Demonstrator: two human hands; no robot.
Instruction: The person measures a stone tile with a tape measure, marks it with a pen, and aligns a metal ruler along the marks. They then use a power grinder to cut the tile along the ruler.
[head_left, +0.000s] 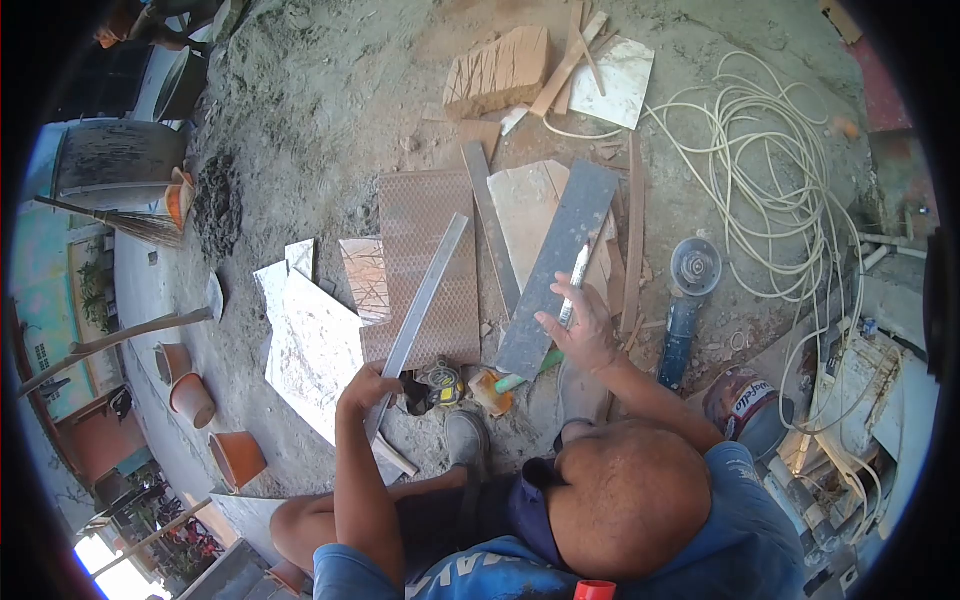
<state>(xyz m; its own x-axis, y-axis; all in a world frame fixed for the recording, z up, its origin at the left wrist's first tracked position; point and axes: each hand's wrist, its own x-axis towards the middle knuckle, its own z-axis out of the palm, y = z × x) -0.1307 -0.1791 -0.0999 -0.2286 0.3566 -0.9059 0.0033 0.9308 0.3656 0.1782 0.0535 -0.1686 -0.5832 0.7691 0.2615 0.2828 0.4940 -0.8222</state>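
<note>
A grey bar (428, 285) is clasped by the left hand (369, 387); to the right, a white marker (582, 265) is held by the right hand (584, 325) over a dark panel (540, 290).

The person's bare left forearm (363, 470) rises almost upright from a short blue fabric sleeve (350, 572) at the lower left of centre, ending in a bare left hand (370, 388) whose fingers are curled in a closed grip. From the lower right, the bare right forearm (655, 400) slants up toward the centre of the frame, where the bare right hand (585, 325) is raised, its fingers bent and parted in a light grip, tips toward the left. The two hands are well apart.
</note>
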